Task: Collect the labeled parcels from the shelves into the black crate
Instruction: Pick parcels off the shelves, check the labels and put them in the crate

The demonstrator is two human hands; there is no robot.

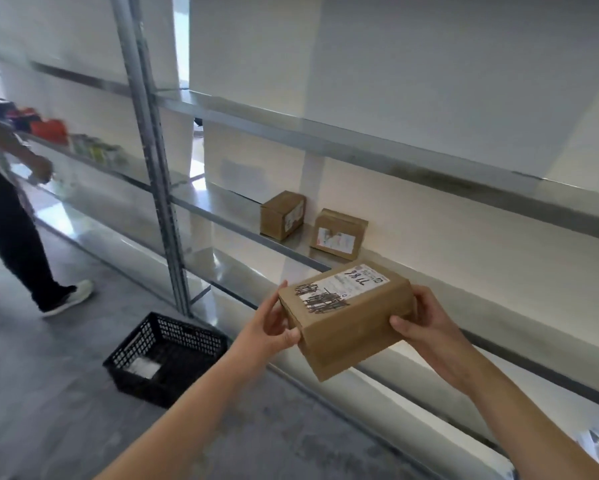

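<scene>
Labeled parcel point(346, 327) is up in the air in front of the shelf, long axis running left-right. The grip pinches it at both ends, left hand point(274, 327) and right hand point(426, 327). Black crate point(132, 386) sits on the floor down-left, nearer the left hand.

Both hands grip labeled parcel point(346, 323).

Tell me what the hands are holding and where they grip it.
Both hold one labeled cardboard box: the left hand grips its left end, and the right hand grips its right end.
</scene>
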